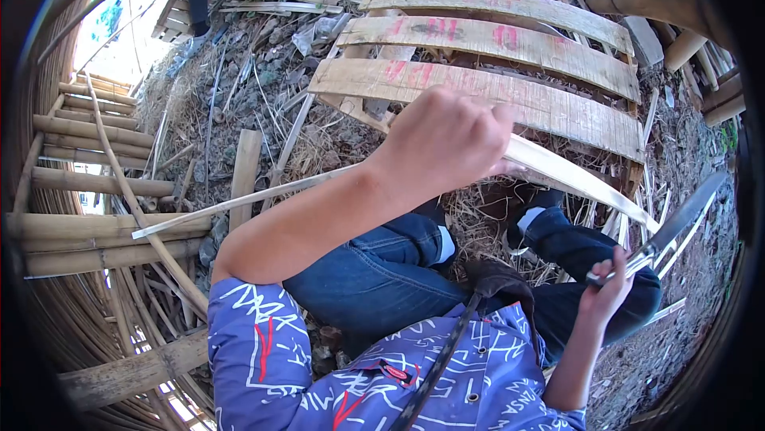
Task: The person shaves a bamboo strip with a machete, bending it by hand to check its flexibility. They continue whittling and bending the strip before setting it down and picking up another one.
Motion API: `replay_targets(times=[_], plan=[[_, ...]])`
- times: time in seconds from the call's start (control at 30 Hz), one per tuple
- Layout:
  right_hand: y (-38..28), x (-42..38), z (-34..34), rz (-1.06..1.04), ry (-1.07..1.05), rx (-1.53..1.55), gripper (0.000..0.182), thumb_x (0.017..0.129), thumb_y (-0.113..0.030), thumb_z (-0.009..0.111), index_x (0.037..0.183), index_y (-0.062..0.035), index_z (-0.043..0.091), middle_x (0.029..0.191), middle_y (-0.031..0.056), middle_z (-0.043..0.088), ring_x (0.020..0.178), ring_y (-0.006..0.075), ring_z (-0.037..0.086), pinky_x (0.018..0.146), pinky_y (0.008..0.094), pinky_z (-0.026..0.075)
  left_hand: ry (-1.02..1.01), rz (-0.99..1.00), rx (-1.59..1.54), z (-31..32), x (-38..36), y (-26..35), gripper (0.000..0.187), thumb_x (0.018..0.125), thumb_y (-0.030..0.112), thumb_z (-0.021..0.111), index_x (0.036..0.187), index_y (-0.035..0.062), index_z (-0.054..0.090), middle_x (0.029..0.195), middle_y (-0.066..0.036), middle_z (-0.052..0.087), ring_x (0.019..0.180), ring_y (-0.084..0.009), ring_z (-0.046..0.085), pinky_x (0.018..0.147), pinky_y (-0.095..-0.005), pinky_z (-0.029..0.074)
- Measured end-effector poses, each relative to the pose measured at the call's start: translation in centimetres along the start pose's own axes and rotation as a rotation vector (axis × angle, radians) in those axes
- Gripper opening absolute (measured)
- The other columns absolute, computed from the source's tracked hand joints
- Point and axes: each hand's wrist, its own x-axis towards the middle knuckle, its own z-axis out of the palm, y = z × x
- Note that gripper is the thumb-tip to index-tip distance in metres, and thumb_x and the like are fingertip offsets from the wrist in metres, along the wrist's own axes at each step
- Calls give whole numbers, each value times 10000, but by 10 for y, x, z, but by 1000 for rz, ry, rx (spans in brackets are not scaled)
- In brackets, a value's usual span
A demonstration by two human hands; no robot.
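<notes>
Left hand (450, 140): closed around a pale strip (578, 173), beside the slatted frame (550, 106).
Right hand (610, 284): gripping the knife (677, 220) by its handle.
Knife: I'd steer it clear of the right knee (639, 297).

Single head-worn camera, facing forward and down over left hand (446, 140), right hand (610, 284); slatted frame (550, 104) beyond.

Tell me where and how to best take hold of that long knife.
Probably by its handle, coming from the near side, where the right hand holds it: the long blade slants forward and right, pointing away.
</notes>
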Motion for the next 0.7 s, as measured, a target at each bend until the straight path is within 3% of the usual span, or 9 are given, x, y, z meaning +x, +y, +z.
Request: replay_targets(times=[0.03, 0.07, 0.17, 0.27, 0.3, 0.4, 0.47, 0.6, 0.7], plan=[[-2, -18, 13, -42, 1, -43, 130, 861, -24, 594, 914, -83, 490, 679, -2, 497, 466, 44, 400, 444, 207, 377, 1, -4, 10, -2, 0, 0, 506, 713, 553, 686, 700, 77, 514, 466, -2, 486, 412, -132, 519, 415, -279, 405], [6, -24, 11, -48, -40, -47, 149, 841, -7, 588, 932, -83, 498, 764, 8, 521, 456, 49, 394, 437, 217, 376, -3, 4, 13, -3, 0, -2, 506, 713, 553, 686, 700, 77, 514, 466, -2, 486, 412, -132, 519, 415, -279, 405], [30, -29, -2, -23, -160, -109, 163, 828, 42, 554, 932, -67, 493, 781, 22, 540, 437, 66, 410, 408, 222, 373, -73, -42, 60, -9, -5, -8, 509, 705, 562, 686, 708, 79, 526, 495, -21, 508, 417, -127, 514, 407, -273, 396], [39, -32, 1, -6, -137, -250, 177, 783, 69, 560, 912, -31, 493, 682, 32, 514, 404, 87, 459, 378, 224, 393, 9, -27, 117, -22, -14, -14, 533, 711, 572, 674, 781, 52, 583, 546, -39, 548, 445, -134, 529, 420, -281, 406], [37, -29, -3, 78, -161, -299, 183, 771, 47, 591, 910, -24, 495, 674, 35, 520, 415, 94, 486, 382, 222, 396, 9, -79, 118, -26, -18, -15, 546, 708, 567, 676, 837, 42, 602, 581, -52, 566, 475, -160, 547, 447, -299, 419], [33, -20, -15, 20, -172, -478, 162, 762, 8, 608, 879, -39, 506, 600, 3, 494, 416, 80, 475, 387, 221, 384, -59, -165, 136, -37, -23, -15, 587, 690, 524, 702, 1003, 34, 628, 660, -93, 599, 575, -267, 587, 540, -367, 449], [24, -15, -23, 19, -164, -578, 155, 758, -5, 625, 857, -44, 513, 612, -13, 488, 484, 63, 465, 454, 224, 376, 10, -150, 211, -42, -25, -18, 518, 673, 539, 715, 823, 58, 595, 577, -80, 549, 517, -244, 560, 498, -362, 430], [16, -17, -36, -186, -127, -799, 159, 770, -69, 669, 807, -23, 521, 632, 12, 512, 598, 98, 480, 566, 276, 406, 12, -150, 185, -37, -29, -19, 518, 690, 535, 698, 791, 48, 553, 611, -115, 541, 567, -311, 558, 519, -404, 417], [11, -22, -41, -188, -138, -856, 189, 769, -89, 691, 809, -9, 524, 641, 37, 525, 589, 101, 479, 555, 280, 411, 9, -167, 190, -38, -27, -16, 522, 705, 536, 685, 788, 42, 539, 634, -129, 540, 584, -330, 555, 521, -420, 404]])
